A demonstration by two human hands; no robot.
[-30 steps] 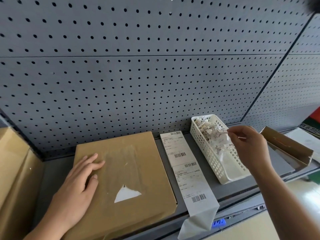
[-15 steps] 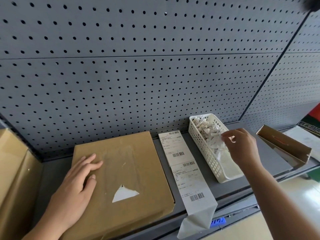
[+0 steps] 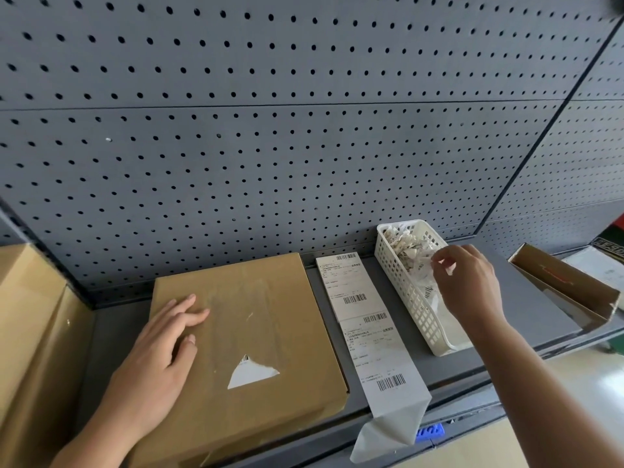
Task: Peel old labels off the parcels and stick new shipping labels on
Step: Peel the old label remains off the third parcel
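While the left hand (image 3: 158, 359) presses flat, fingers straight, on the parcel (image 3: 287, 315), the right hand (image 3: 467, 285) curls over the basket (image 3: 415, 309); whether it pinches a scrap, I cannot tell. Discarding, probably; next, peel the torn label corner (image 3: 253, 374).

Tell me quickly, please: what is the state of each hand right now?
Left hand: open, lying flat on the parcel.
Right hand: fingers curled over the basket; whether they pinch anything cannot be told.
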